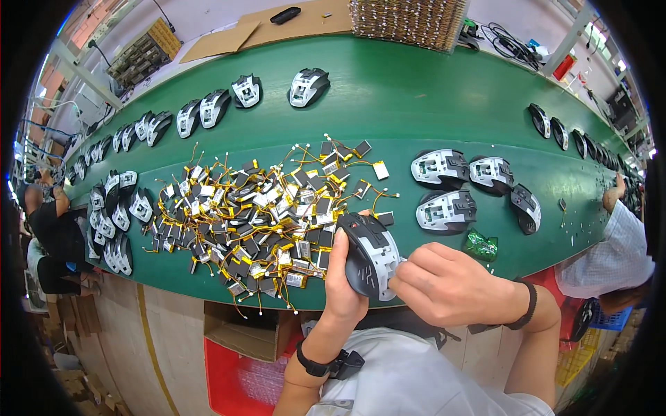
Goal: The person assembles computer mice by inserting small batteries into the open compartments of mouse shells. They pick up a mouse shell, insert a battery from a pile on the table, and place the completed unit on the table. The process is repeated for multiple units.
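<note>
A black and white computer mouse (368, 258), with part of its top cover off, is gripped in my left hand (343, 284) by its black side, tilted above the table's near edge. My right hand (436, 284) has its fingers closed against the mouse's white end; whatever they pinch there is hidden. Left of my hands spreads a big heap of small battery packs (250, 215) with thin coloured wires and white plugs. To the right lie several open-topped mice (444, 211) and a crumpled shiny green packet (480, 245).
Rows of mice (187, 118) line the green table (388, 90), with a cluster (118, 215) at its left end. Behind stand cardboard (298, 24) and a large stack of parts (409, 21). A red bin (229, 388) sits below. Other people (600, 243) work at both sides.
</note>
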A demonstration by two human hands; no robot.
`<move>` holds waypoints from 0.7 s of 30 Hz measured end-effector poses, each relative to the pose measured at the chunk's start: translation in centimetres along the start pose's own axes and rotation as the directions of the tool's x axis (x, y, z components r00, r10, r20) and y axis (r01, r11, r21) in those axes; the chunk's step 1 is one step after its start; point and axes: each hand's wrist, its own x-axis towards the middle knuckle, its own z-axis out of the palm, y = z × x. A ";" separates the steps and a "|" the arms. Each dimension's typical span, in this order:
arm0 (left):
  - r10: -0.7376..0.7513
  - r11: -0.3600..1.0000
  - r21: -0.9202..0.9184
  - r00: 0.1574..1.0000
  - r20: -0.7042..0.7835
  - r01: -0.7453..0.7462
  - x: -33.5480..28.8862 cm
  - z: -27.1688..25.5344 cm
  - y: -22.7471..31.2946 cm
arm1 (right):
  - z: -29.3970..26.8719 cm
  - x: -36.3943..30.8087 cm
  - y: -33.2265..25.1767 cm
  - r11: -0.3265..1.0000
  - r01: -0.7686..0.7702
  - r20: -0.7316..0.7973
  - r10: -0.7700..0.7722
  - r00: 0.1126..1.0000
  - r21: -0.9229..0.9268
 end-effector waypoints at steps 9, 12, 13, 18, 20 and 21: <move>0.080 0.997 0.002 0.996 0.031 -0.080 -0.3 0.0 -0.1 | 0.5 0.1 0.0 0.980 -0.147 0.027 0.145 0.989 0.133; 0.093 0.996 0.011 0.995 0.019 -0.094 -0.2 0.1 0.0 | 0.5 0.2 -0.1 0.986 -0.146 -0.021 0.148 0.989 0.085; 0.089 0.996 0.016 0.996 0.018 -0.089 -0.2 0.1 0.1 | 0.6 0.2 -0.1 0.985 -0.135 -0.027 0.138 0.990 0.103; 0.081 0.997 -0.009 0.997 -0.007 -0.081 -0.1 0.3 0.2 | 0.9 0.1 -0.2 0.987 -0.131 -0.048 0.136 0.990 0.098; 0.051 0.997 -0.049 0.998 -0.038 -0.053 0.0 0.2 0.1 | 1.2 0.0 -0.1 0.989 -0.114 -0.074 0.121 0.990 0.096; 0.052 0.997 -0.048 0.998 -0.031 -0.054 0.0 0.2 0.1 | 1.3 0.0 0.0 0.990 -0.103 -0.087 0.111 0.990 0.098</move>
